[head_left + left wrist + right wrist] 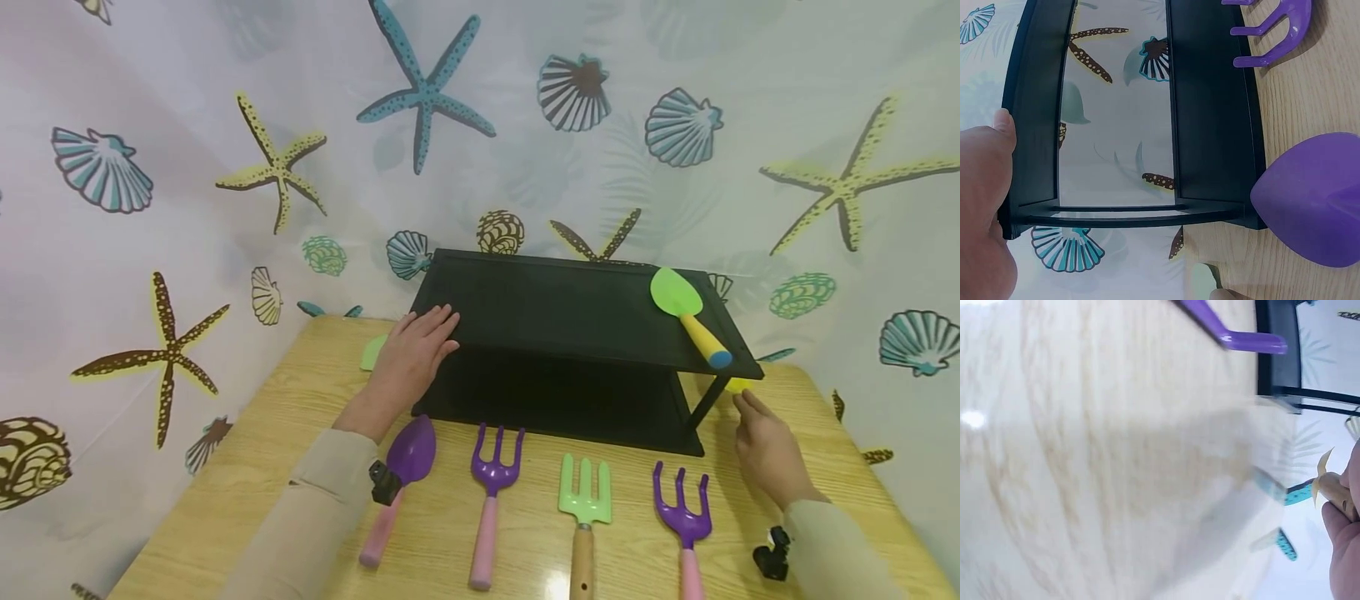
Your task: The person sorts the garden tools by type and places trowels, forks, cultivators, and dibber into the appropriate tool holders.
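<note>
Head view gives me a yellow piece [738, 384] at the fingertips of the right hand [772, 450], just beside the right end of a black two-level shelf [540, 308]. The right wrist view has the fingers and thumb closed in a pinch on it, though too little of it shows for me to tell what it is.

On the shelf's other end I see the left hand [412, 354] laid flat, fingers straight over the top board and thumb slightly apart; it grips nothing that I can make out. Part of a light green thing [372, 353] shows past that hand, on the table.

A green trowel [678, 292] with a yellow, blue-ended handle lies aslant on the right end of the top board.

In front of the shelf I count four tools, handles toward the wearer: a purple trowel [411, 452] with its tip by the front left corner, a pink-handled purple fork [495, 475], a green fork [585, 502] with a wooden handle, and a second purple fork [684, 523], nearest the right hand.

All four rest on the wood-grain table [262, 467]. Behind hangs a pale sheet [525, 192] printed with starfish and shells.
</note>
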A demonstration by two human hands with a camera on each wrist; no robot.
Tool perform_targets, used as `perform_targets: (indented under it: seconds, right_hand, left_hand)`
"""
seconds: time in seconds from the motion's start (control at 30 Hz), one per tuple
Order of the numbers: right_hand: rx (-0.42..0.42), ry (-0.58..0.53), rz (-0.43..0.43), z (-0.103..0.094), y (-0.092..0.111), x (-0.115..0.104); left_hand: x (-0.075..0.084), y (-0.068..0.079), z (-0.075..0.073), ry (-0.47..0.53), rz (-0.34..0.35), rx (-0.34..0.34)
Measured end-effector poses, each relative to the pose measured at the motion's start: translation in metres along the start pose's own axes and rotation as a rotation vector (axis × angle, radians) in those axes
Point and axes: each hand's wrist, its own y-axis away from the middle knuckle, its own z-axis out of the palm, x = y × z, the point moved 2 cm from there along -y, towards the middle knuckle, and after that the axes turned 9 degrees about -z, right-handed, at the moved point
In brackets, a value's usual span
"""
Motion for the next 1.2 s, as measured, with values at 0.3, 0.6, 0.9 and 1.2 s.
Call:
perform_targets:
  seconds: [0.3, 0.6, 0.9, 1.2]
  right_hand:
    - [0.075, 0.055, -0.075, -0.027, -0.006, -0.009]
    - [0.127, 0.088, -0.12, -0.05, -0.016, -0.011]
    - [0.107, 0.123, -0.122, -0.073, -0.023, -0.02]
    - [0.155, 0.132, -0.18, -0.09, -0.033, -0.026]
  left_hand:
    - [0.0, -0.001, 0.0, -0.007, 0.003, -0.002]
    - [0.001, -0.002, -0.001, -0.01, -0.007, -0.01]
    - [0.001, 0.0, -0.001, 0.007, -0.006, 0.002]
    - [0.002, 0.0, -0.002, 0.011, -0.013, 0.001]
